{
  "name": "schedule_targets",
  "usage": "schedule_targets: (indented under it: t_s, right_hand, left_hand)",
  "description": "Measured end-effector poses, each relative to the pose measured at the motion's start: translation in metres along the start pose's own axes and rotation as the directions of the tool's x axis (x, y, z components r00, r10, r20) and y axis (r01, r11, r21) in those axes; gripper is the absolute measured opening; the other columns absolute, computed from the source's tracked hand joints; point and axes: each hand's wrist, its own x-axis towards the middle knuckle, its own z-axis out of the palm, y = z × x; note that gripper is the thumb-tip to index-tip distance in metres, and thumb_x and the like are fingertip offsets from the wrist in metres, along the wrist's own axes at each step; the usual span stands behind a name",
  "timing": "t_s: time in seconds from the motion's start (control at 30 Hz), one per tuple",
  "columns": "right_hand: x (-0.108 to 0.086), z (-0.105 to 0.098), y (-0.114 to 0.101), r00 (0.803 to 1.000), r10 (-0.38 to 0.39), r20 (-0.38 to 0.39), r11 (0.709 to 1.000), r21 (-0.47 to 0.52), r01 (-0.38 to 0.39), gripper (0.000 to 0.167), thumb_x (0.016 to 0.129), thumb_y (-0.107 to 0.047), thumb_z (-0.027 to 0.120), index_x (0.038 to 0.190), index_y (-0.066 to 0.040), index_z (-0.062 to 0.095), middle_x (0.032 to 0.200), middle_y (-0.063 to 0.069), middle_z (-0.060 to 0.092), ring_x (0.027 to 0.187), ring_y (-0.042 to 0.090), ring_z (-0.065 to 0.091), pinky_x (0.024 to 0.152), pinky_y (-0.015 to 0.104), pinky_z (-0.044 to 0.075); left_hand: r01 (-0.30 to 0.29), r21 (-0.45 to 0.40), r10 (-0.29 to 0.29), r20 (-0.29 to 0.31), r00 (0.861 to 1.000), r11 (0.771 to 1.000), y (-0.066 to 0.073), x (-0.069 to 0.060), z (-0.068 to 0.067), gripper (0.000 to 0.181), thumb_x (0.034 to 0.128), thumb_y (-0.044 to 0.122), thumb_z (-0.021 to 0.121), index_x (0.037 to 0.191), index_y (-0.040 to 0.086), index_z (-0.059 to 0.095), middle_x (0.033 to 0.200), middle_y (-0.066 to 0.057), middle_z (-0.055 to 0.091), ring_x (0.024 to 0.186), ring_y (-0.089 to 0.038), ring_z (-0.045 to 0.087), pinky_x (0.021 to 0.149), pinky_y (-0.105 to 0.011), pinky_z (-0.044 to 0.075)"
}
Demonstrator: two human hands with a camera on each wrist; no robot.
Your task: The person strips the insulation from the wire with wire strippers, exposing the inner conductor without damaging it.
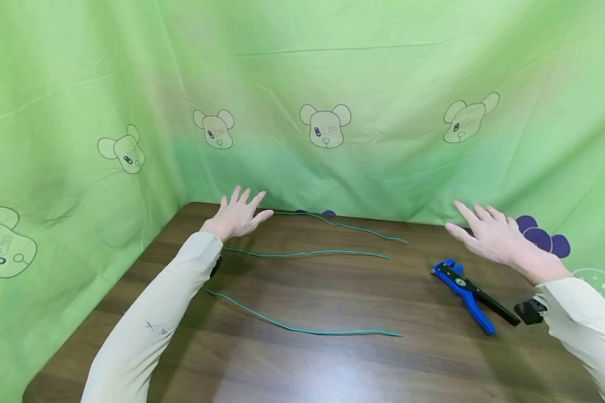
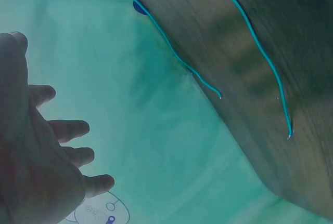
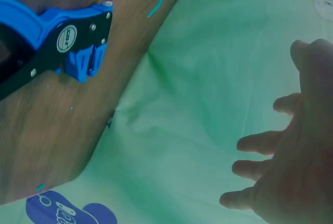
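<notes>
My left hand (image 1: 236, 217) is raised over the far left of the table with fingers spread, holding nothing. Three green wires lie roughly crosswise on the wood: a far wire (image 1: 353, 226), a middle wire (image 1: 307, 253) and a near wire (image 1: 302, 330). The left forearm passes above the left ends of the wires. On the far right, my right hand (image 1: 499, 238) hovers with its fingers spread too, and nothing is in it. Just below that hand lies a blue and black wire stripper (image 1: 464, 288), its handles apart. The left wrist view shows bare ends of two wires (image 2: 273, 68).
A brown wooden table (image 1: 262, 369) fills the lower part of the head view. Green cloth (image 1: 333, 67) with bear-head drawings hangs behind it and along the left side. A tiny green scrap (image 3: 40, 187) sits near the table's edge in the right wrist view.
</notes>
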Motion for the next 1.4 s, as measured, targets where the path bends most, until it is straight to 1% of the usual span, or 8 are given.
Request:
schedule_targets:
  t_s: [0.23,0.4,0.57,0.8,0.93,1.1,1.23,1.4]
  right_hand:
    - [-0.001,0.004,-0.003,0.999,-0.022,-0.040,0.999,0.034,0.023,0.074,0.102,-0.053,0.035,0.156,-0.005,0.016,0.144,0.041,0.031,0.127,0.065,0.027,0.099,0.076,0.024]
    - [-0.003,0.011,-0.004,0.997,-0.038,-0.069,0.996,0.077,0.043,0.073,0.103,-0.050,0.038,0.154,-0.001,0.021,0.142,0.042,0.035,0.126,0.065,0.030,0.101,0.073,0.026]
    - [-0.007,0.016,-0.004,0.995,-0.044,-0.090,0.991,0.124,0.055,0.070,0.104,-0.046,0.038,0.154,0.001,0.021,0.141,0.042,0.036,0.125,0.065,0.031,0.101,0.071,0.025]
    - [-0.013,0.020,-0.003,0.997,-0.039,-0.064,0.981,0.188,0.050,0.070,0.105,-0.042,0.037,0.154,0.004,0.016,0.142,0.044,0.033,0.126,0.064,0.031,0.100,0.072,0.026]
    - [-0.015,0.023,-0.003,0.998,-0.033,-0.062,0.975,0.217,0.046,0.070,0.106,-0.041,0.037,0.153,0.005,0.016,0.142,0.044,0.032,0.126,0.064,0.031,0.099,0.072,0.027]
    - [-0.019,0.029,-0.004,0.997,-0.026,-0.068,0.969,0.242,0.042,0.069,0.106,-0.040,0.037,0.153,0.006,0.016,0.143,0.045,0.032,0.125,0.065,0.031,0.099,0.072,0.028]
    - [-0.022,0.035,-0.003,0.996,-0.024,-0.083,0.962,0.270,0.045,0.068,0.106,-0.038,0.038,0.151,0.009,0.017,0.141,0.046,0.032,0.123,0.066,0.032,0.097,0.073,0.029]
    - [-0.027,0.043,-0.001,0.994,-0.018,-0.105,0.954,0.297,0.048,0.066,0.106,-0.035,0.038,0.150,0.011,0.019,0.138,0.047,0.035,0.119,0.066,0.036,0.094,0.072,0.032]
  left_hand:
    - [-0.008,-0.046,0.007,-0.018,1.000,0.999,0.007,0.002,0.004,0.076,0.0970,0.071,0.018,0.159,0.027,0.010,0.163,-0.020,0.013,0.152,-0.041,-0.002,0.117,-0.067,0.006]
    - [-0.030,-0.036,0.028,-0.036,0.999,0.999,0.014,0.002,0.008,0.074,0.0983,0.068,0.019,0.159,0.026,0.012,0.162,-0.020,0.017,0.152,-0.041,0.002,0.117,-0.066,0.011]
    - [-0.048,-0.026,0.046,-0.062,0.997,0.998,0.020,0.002,0.011,0.072,0.0993,0.066,0.021,0.158,0.025,0.014,0.161,-0.020,0.022,0.151,-0.041,0.006,0.117,-0.065,0.014]
    - [-0.067,-0.053,0.062,-0.082,0.995,0.996,0.027,0.002,0.016,0.072,0.0994,0.066,0.022,0.158,0.024,0.017,0.160,-0.019,0.024,0.151,-0.041,0.008,0.117,-0.064,0.015]
    - [-0.075,-0.068,0.069,-0.094,0.993,0.995,0.031,0.002,0.018,0.072,0.0993,0.066,0.023,0.157,0.024,0.019,0.159,-0.018,0.025,0.151,-0.041,0.009,0.117,-0.064,0.016]
    - [-0.093,-0.070,0.085,-0.115,0.990,0.993,0.037,-0.001,0.021,0.071,0.0996,0.065,0.025,0.157,0.023,0.021,0.158,-0.018,0.028,0.151,-0.041,0.012,0.116,-0.063,0.018]
    - [-0.097,-0.040,0.092,-0.108,0.990,0.994,0.041,-0.004,0.025,0.070,0.0998,0.065,0.025,0.156,0.023,0.022,0.158,-0.018,0.028,0.150,-0.041,0.014,0.116,-0.063,0.020]
    - [-0.107,-0.052,0.100,-0.116,0.988,0.993,0.047,-0.008,0.030,0.069,0.1000,0.064,0.027,0.156,0.023,0.024,0.157,-0.018,0.029,0.150,-0.041,0.014,0.116,-0.062,0.019]
